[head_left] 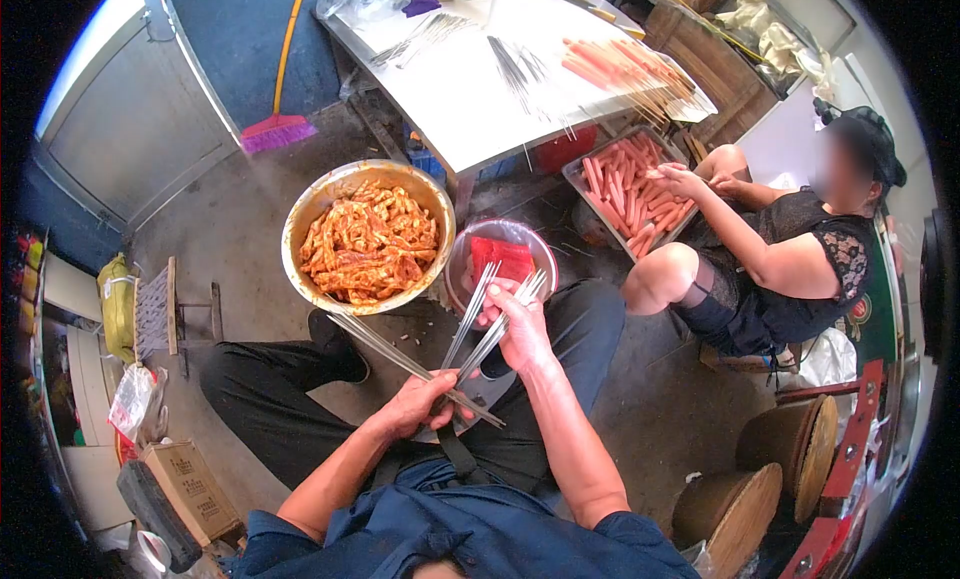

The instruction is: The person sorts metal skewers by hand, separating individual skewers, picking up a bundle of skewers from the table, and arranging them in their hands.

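My left hand [425, 401] is closed round a bundle of thin metal skewers [385, 351] that slant from upper left to lower right. My right hand [515, 324] grips more metal skewers [465, 324], fanned into two groups whose lower ends cross near my left hand. Beyond my left hand stands a large metal basin [292, 247] full of sauce-coated meat pieces [370, 244]. Just past my right hand is a smaller bowl [545, 249] with a red packet [502, 259] in it.
A white table [450, 109] holds loose skewers [518, 67] and skewered sausages [630, 67]. At the right a seated person [790, 239] reaches over a tray [635, 249] of sausages. A broom [278, 132], wooden spools [725, 509] and a cardboard box [192, 491] stand around.
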The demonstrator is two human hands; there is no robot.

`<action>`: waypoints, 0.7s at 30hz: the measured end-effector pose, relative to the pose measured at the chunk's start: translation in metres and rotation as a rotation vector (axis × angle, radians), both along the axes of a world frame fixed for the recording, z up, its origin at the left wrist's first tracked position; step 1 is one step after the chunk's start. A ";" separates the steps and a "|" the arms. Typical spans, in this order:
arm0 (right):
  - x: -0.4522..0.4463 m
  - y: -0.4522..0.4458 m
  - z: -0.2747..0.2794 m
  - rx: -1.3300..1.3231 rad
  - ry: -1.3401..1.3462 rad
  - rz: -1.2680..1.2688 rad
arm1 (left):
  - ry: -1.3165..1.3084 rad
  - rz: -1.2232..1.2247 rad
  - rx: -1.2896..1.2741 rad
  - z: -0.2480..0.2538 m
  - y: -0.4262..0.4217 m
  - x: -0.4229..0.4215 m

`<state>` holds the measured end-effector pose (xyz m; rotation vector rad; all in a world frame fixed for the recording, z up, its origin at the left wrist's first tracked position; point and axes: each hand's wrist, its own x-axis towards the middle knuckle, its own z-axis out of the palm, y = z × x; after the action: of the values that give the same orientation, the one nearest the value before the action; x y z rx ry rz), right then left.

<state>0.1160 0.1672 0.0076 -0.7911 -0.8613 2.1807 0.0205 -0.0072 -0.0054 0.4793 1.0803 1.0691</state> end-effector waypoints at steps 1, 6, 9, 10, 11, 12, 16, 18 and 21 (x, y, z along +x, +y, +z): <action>0.000 0.000 0.000 0.000 0.000 0.000 | -0.001 0.002 0.008 0.000 0.000 0.000; -0.001 -0.001 0.000 0.015 0.002 -0.007 | -0.006 0.003 0.016 -0.002 -0.001 -0.001; -0.001 0.000 -0.003 0.007 0.010 -0.028 | -0.023 0.002 0.019 -0.006 -0.002 -0.001; -0.001 0.000 -0.003 0.007 0.010 -0.028 | -0.018 -0.005 0.015 -0.006 -0.002 -0.002; -0.002 0.000 -0.003 -0.004 0.019 -0.037 | -0.013 -0.012 0.011 -0.007 -0.002 -0.002; -0.002 0.000 -0.002 -0.015 0.028 -0.047 | -0.013 -0.013 0.011 -0.007 -0.002 -0.001; -0.001 0.000 0.002 -0.032 0.015 -0.037 | 0.005 -0.023 0.022 -0.001 -0.001 -0.001; 0.000 0.000 0.005 -0.050 0.069 0.015 | 0.005 -0.023 0.023 0.001 -0.002 -0.001; 0.000 0.000 0.006 -0.071 0.071 0.036 | -0.010 -0.031 0.024 0.001 -0.002 -0.001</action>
<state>0.1162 0.1673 0.0137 -0.7322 -0.7716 2.2677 0.0192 -0.0087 -0.0046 0.5074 1.0489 1.0574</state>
